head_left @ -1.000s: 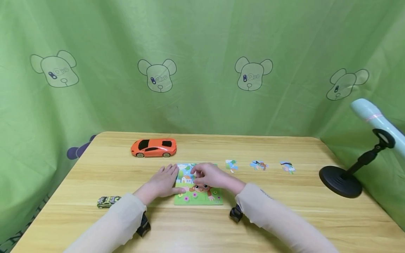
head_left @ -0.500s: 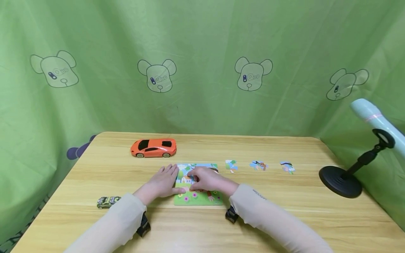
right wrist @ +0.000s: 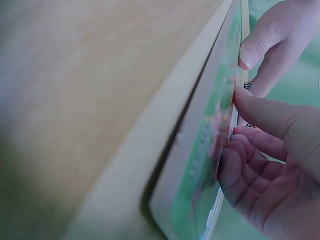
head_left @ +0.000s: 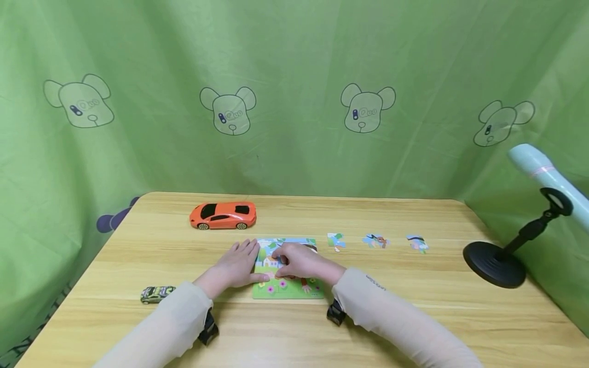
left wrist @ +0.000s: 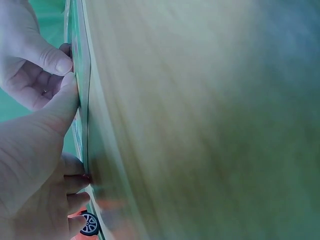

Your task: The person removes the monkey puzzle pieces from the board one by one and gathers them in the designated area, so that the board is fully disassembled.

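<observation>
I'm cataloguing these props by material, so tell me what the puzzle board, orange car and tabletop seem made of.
Puzzle board: probably printed cardboard or thin wood, smooth; its bright picture ends at a pale, plain edge.
Orange car: likely plastic or painted metal, somewhat glossy; the smooth, evenly coloured body leaves open which.
Tabletop: wood or wood-look laminate, satin; pale, streaky grain shows.
</observation>
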